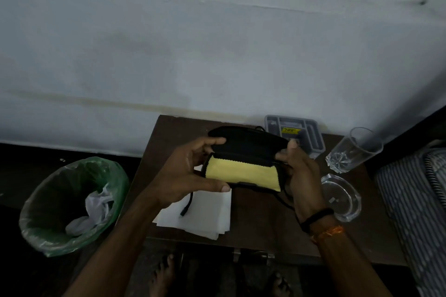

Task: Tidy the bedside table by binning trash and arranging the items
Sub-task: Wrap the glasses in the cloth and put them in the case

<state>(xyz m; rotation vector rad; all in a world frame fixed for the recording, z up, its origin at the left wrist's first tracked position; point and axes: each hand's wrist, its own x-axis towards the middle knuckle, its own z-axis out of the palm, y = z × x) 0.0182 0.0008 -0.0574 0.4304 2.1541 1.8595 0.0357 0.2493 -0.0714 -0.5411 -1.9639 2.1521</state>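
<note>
A black glasses case [248, 146] is held open above the dark wooden bedside table [263, 222], with a yellow cloth [243, 172] lying inside it. My left hand [190, 173] grips the case's left end, fingers on the lid and thumb under the base. At the case's right end, my right hand [299, 171] holds it with the thumb on the lid's edge. A thin black cord [187, 207] hangs from the case down over white papers [205, 214] on the table.
A grey compartment tray [311, 135] stands at the table's back edge. A tumbler glass [354, 152] and a glass ashtray [342, 198] sit on the right. A green-lined bin [72, 202] with crumpled trash stands on the floor at left. A striped mattress [415, 200] borders the right.
</note>
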